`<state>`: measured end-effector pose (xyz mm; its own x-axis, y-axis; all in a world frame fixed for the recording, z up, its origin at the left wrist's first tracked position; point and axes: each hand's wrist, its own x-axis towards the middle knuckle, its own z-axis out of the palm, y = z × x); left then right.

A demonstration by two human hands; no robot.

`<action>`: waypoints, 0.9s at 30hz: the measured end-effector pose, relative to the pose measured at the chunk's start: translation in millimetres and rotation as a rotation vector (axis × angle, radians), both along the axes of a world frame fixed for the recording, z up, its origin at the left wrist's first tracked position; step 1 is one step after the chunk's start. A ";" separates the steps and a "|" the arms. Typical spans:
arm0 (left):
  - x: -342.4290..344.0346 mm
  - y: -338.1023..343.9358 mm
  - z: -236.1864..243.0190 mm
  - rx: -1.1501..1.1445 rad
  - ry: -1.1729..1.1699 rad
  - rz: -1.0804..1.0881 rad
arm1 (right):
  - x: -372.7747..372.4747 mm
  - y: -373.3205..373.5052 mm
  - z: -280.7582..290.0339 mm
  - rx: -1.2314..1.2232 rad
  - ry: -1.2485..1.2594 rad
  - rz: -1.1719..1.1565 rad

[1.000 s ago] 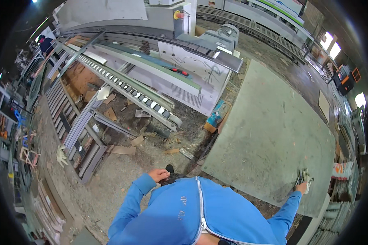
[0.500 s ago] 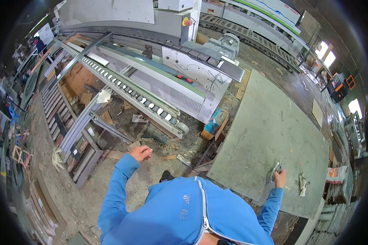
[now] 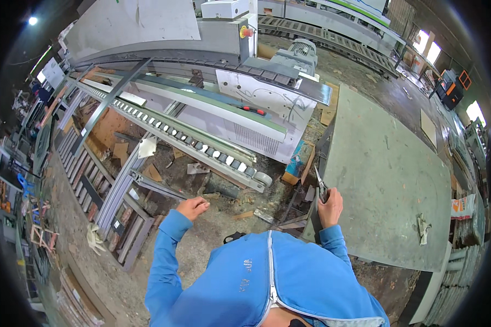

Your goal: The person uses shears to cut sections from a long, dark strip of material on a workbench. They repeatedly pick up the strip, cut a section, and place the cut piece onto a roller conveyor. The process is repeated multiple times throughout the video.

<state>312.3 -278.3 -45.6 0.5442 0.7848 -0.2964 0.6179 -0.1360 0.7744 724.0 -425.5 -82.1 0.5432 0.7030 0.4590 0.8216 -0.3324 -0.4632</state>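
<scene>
My right hand [image 3: 329, 208] is closed around a pair of metal scissors [image 3: 321, 182], held at the left edge of the large greenish board [image 3: 387, 163]. Their pointed end aims away from me, and the fingers hide much of the handles. Over the floor to the left, my left hand [image 3: 193, 208] has its fingers curled together; whatever they may hold is hidden. A pale work glove [image 3: 423, 229] lies on the right part of the board, out of reach of either hand's grip.
A roller conveyor rail [image 3: 218, 155] runs from the far left toward my front. Beside it stands a machine with a red-handled tool [image 3: 253, 110] on its bed. A blue box [image 3: 299, 162] sits between machine and board. Another glove [image 3: 95, 238] hangs on the left frame.
My right hand has moved left with the scissors, from over the board to its left edge. My left hand has shifted slightly right, and the view has turned a little.
</scene>
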 end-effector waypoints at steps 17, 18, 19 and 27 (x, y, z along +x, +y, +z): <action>-60.5 116.2 51.8 0.424 0.177 0.158 | -8.5 5.0 -14.1 -0.012 -0.151 0.116; -62.6 125.9 36.4 0.600 0.265 0.145 | -9.9 5.5 -15.6 -0.015 -0.156 0.124; -56.8 128.8 26.3 0.661 0.220 0.197 | -11.1 5.8 -16.3 -0.022 -0.163 0.126; 18.4 109.2 -8.5 0.697 -0.105 0.509 | -10.4 2.9 -25.4 -0.065 -0.196 0.108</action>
<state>330.8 -169.1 -54.1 0.0758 0.9243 0.3740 0.6627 -0.3269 0.6737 713.5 -422.6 -107.4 0.3679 0.7838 0.5004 0.9263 -0.2615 -0.2714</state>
